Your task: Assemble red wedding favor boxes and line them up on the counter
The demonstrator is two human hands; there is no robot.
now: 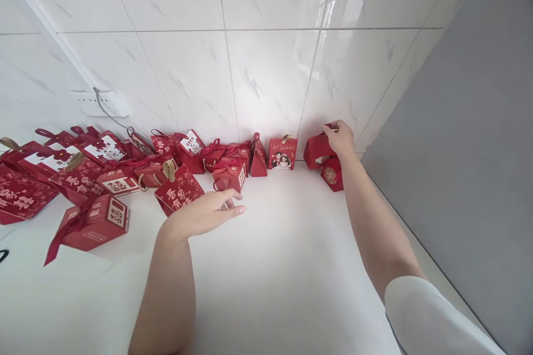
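Observation:
My right hand (341, 138) reaches to the far right corner and grips the top of a red gift box (317, 151) that stands against the tiled wall, above another small red box (332, 174). My left hand (208, 212) hovers over the white counter with fingers stretched out and holds nothing. It is just in front of a red box with gold writing (179, 191) and a small red box with a bow (229, 173). A red box with a cartoon couple (282, 154) stands between the two hands.
Several more red gift boxes with ribbons (79, 172) crowd the left along the wall. One box (97, 223) lies nearer on the white counter (287, 266). A socket with a cable (102, 102) is on the tiled wall. A grey panel (470, 166) bounds the right.

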